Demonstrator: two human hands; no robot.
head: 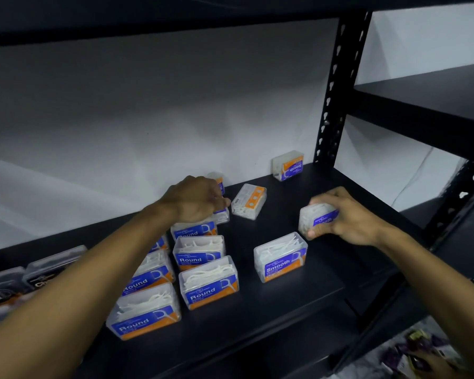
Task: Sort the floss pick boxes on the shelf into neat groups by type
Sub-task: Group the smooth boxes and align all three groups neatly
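Note:
Several clear "Round" floss pick boxes [209, 282] stand in two rows on the black shelf [285, 302], left of centre. My left hand [195, 198] reaches over the back of those rows and curls round a box [221, 216] that it mostly hides. Behind it another box [219, 181] peeks out. My right hand [345, 214] grips a "Smooth" box [316, 220], tilted, just behind a "Smooth" box [281, 257] standing on the shelf. One box [249, 201] lies flat mid-shelf, and another "Smooth" box [288, 165] stands on end at the back.
Dark "Charcoal" boxes [47, 269] line the shelf's left end. A black perforated upright [337, 86] rises at the back right corner, with more shelves [433, 97] to the right. An upper shelf [175, 12] hangs overhead. Loose packets [422, 348] lie on the floor below right.

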